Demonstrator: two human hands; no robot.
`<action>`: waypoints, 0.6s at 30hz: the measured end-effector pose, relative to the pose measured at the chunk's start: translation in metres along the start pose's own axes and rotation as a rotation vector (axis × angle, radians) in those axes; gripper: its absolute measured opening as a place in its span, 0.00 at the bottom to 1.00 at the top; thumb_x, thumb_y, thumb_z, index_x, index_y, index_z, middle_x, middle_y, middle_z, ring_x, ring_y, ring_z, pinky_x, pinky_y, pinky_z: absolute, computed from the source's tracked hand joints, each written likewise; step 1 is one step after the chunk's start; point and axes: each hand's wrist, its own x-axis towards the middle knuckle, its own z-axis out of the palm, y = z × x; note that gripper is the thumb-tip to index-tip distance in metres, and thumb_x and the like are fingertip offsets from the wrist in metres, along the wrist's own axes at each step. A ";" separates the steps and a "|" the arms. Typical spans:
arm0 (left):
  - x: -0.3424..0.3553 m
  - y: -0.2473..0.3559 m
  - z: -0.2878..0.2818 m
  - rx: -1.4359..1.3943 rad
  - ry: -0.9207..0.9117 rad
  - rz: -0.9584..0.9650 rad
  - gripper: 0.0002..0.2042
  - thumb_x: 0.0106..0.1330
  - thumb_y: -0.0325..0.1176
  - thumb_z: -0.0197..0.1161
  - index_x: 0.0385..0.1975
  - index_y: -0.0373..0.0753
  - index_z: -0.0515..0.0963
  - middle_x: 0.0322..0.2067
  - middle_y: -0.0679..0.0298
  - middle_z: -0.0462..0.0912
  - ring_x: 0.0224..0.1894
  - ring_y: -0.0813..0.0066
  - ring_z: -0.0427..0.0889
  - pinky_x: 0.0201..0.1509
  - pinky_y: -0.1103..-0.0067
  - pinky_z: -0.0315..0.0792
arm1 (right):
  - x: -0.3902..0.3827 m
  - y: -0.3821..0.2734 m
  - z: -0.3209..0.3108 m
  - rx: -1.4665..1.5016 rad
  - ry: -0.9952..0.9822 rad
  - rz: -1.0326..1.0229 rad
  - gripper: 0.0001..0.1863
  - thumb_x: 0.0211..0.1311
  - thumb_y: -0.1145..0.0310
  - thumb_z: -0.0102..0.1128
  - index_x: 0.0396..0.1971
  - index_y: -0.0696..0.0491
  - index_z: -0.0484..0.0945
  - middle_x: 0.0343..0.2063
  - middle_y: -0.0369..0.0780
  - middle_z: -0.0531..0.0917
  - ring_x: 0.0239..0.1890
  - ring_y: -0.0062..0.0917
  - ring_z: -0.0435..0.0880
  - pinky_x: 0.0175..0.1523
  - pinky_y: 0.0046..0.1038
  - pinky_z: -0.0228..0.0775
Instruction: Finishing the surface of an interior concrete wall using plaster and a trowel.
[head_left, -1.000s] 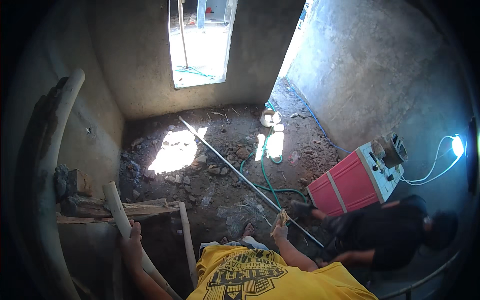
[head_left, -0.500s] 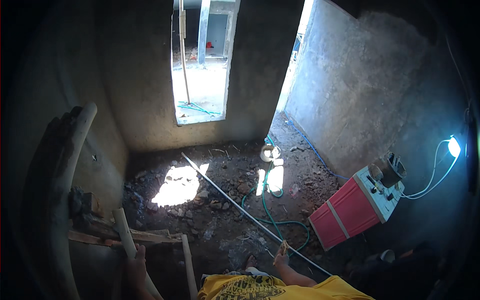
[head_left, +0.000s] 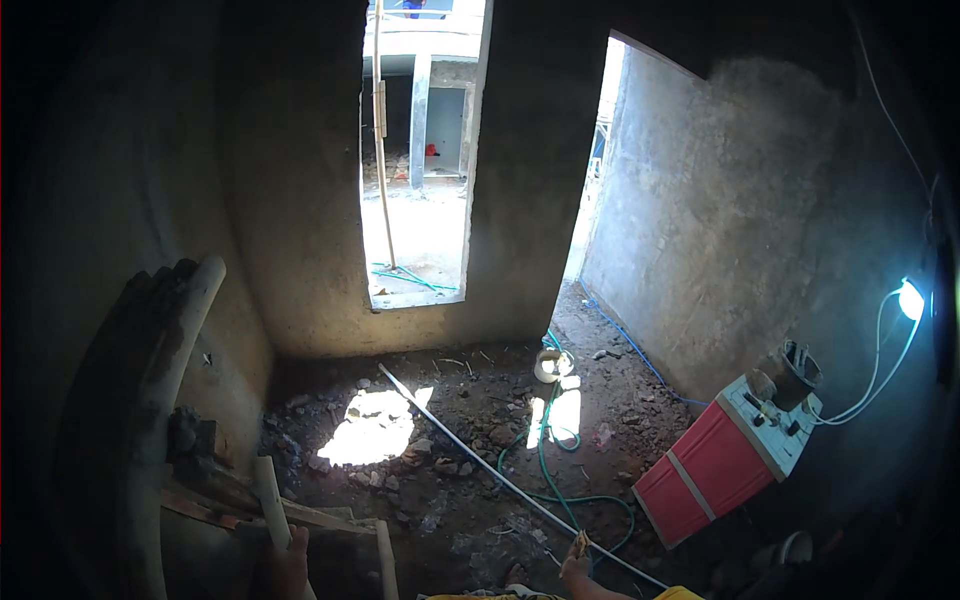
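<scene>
At the lower left, my left hand (head_left: 292, 568) is closed round a pale round pole (head_left: 270, 495) that rises at a slant; the lower edge cuts off part of the hand. My right hand (head_left: 574, 568) is low, right of centre, its fingers closed on a small tan, ragged-looking piece (head_left: 581, 544). What that piece is, I cannot make out. Beyond the right hand, a long white pipe (head_left: 470, 455) lies slantwise over the rubble floor, with a green hose (head_left: 545, 465) curling beside it.
A red box-like stand (head_left: 705, 480) with a white top bears a bucket (head_left: 790, 378) of tools. A lit lamp (head_left: 910, 300) hangs at right. Thick poles (head_left: 180, 370) lean at left above timber planks (head_left: 325, 518). A white container (head_left: 552, 366) stands near the doorway.
The view has tilted up, so the room sits lower in the picture and less of my body shows. Both hands keep their hold.
</scene>
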 end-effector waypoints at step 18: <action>0.029 -0.062 0.013 -0.143 0.155 0.244 0.12 0.53 0.33 0.62 0.32 0.36 0.69 0.21 0.68 0.70 0.18 0.82 0.69 0.18 0.86 0.65 | -0.024 0.000 -0.014 -0.090 0.038 -0.022 0.26 0.62 0.50 0.38 0.46 0.57 0.70 0.38 0.50 0.77 0.43 0.42 0.75 0.42 0.38 0.65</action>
